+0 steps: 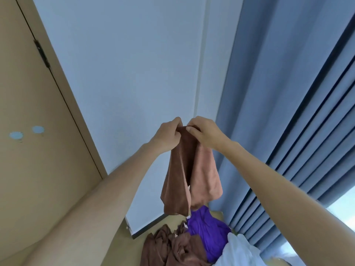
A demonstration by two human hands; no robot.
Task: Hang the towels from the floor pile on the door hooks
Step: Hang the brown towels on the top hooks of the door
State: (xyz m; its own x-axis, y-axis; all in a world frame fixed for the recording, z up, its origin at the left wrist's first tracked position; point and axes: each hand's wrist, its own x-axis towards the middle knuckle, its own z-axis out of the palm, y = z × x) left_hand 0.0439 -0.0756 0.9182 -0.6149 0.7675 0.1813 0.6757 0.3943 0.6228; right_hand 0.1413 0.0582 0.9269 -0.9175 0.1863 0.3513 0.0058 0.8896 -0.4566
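Brown towel (190,173) hangs below fingers (177,121) of both hands, pinched at top.

— What is down on the floor (134,244)?

— A pile of towels. The floor is tan, and only a small bit of it shows at about six o'clock in the view.

— Which towels?

— A crumpled brown towel (172,248) lies in the middle of the pile. A purple towel (209,233) lies at its two o'clock side, touching it. A white towel (238,252) lies at three o'clock from the brown one, up against the purple one.

— Are they folded?

— No — all three are bunched up and lie close together on the floor.
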